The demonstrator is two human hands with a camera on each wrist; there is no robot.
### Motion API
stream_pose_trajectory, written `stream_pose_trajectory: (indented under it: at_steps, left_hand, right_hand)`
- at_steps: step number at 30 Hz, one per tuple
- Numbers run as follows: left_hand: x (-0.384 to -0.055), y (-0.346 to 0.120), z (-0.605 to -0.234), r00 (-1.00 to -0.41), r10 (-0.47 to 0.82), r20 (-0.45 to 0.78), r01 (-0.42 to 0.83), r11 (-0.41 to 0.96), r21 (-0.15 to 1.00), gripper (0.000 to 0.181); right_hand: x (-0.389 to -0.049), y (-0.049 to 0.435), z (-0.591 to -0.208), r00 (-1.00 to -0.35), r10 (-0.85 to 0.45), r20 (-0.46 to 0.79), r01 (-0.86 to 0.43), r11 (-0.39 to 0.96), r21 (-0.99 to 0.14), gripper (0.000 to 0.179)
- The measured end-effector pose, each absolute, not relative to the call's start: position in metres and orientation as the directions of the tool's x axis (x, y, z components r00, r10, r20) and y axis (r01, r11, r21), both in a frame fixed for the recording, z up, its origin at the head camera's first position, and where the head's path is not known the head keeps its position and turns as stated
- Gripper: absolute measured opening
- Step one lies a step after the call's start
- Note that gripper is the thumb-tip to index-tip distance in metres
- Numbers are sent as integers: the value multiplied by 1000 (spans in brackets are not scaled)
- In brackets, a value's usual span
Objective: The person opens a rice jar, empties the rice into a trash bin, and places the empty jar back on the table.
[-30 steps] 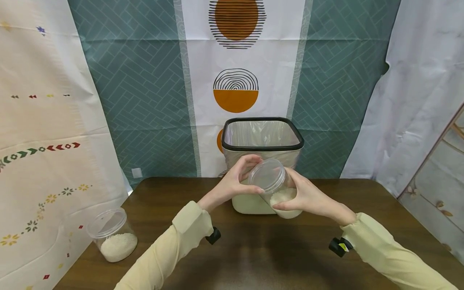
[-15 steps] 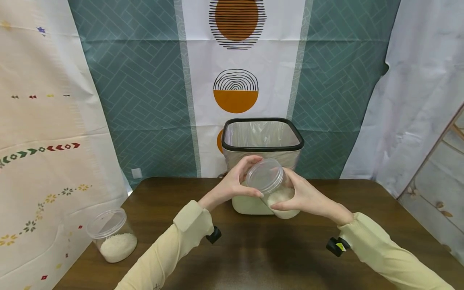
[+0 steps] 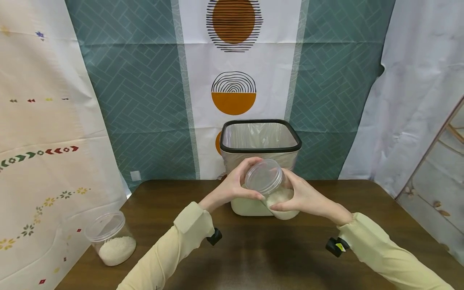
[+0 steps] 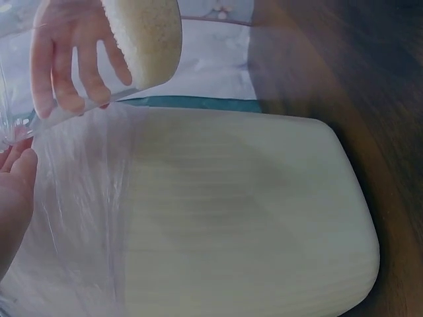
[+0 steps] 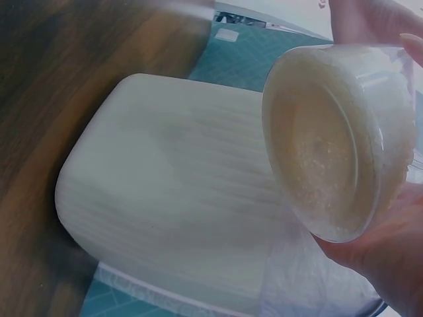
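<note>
A clear plastic jar with white grains like rice in its lower part is held tilted off the table, before the bin. The fingers and thumb of my left hand grip it round its clear lid. Lower on the body, my right hand holds the jar from the right side. The right wrist view shows the jar's round base with grains behind it. In the left wrist view the right hand's fingers show through the clear wall. Whether the lid sits fully closed, I cannot tell.
Behind the hands stands a pale bin with a black rim and a clear liner bag. Another lidded jar of grains is at the left edge of the dark wooden table. Patterned cloths hang around.
Both hands and the jar have shifted slightly left in the view, while the grip looks the same. The head view has tilted up a little.
</note>
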State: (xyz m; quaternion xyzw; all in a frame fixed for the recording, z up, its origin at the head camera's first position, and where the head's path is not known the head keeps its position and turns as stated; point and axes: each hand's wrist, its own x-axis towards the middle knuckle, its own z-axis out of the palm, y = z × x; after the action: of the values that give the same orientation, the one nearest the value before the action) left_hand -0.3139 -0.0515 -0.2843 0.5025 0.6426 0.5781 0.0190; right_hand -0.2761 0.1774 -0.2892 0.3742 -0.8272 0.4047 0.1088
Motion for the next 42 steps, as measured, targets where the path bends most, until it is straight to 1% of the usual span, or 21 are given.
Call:
stream_pose_trajectory:
  at_steps: [3, 5, 7, 11, 13, 19, 23, 25, 30, 33, 36, 39, 42]
  left_hand:
    - [-313, -50, -286, -496, 657, 567, 634, -172, 754, 89]
    - [-312, -49, -286, -509, 647, 568, 635, -163, 755, 87]
    - [-310, -48, -287, -529, 632, 566, 634, -149, 759, 82]
    - [-304, -44, -287, -595, 585, 551, 627, -90, 774, 71]
    - [-302, -42, -288, -633, 551, 543, 631, -39, 775, 68]
    - [-294, -36, -287, -737, 437, 516, 615, 116, 780, 67]
    - [-288, -31, -284, -791, 362, 493, 578, 177, 797, 66]
    - [-285, -29, -283, -812, 330, 482, 558, 193, 807, 65]
    - [-283, -24, -281, -845, 270, 462, 520, 211, 828, 64]
    - [-282, -22, -281, -863, 245, 442, 495, 234, 837, 66]
    - [-282, -22, -281, -877, 234, 420, 474, 275, 836, 69]
    - [-281, -24, -281, -879, 245, 410, 472, 309, 826, 73]
    - [-282, -26, -280, -875, 273, 400, 473, 306, 826, 76]
  right_hand:
    - [-276, 177, -290, -699, -529, 482, -704, 392, -592, 79]
    - [-275, 177, -290, -702, -526, 479, -701, 393, -595, 79]
    - [-275, 177, -291, -702, -523, 483, -703, 399, -589, 78]
    - [-275, 177, -291, -705, -515, 488, -700, 398, -593, 77]
    - [-275, 177, -291, -709, -507, 490, -698, 405, -591, 77]
    - [-276, 178, -292, -720, -484, 497, -691, 438, -575, 78]
    - [-273, 176, -289, -733, -464, 498, -680, 473, -560, 79]
    - [-266, 172, -281, -729, -460, 507, -685, 486, -543, 77]
    - [-252, 165, -268, -725, -448, 523, -689, 488, -536, 74]
    - [-261, 168, -276, -739, -431, 517, -673, 497, -548, 75]
    - [-271, 173, -284, -740, -428, 518, -672, 503, -544, 78]
    - [-277, 177, -289, -737, -433, 519, -676, 487, -553, 80]
    - [-278, 179, -289, -732, -443, 518, -681, 469, -563, 80]
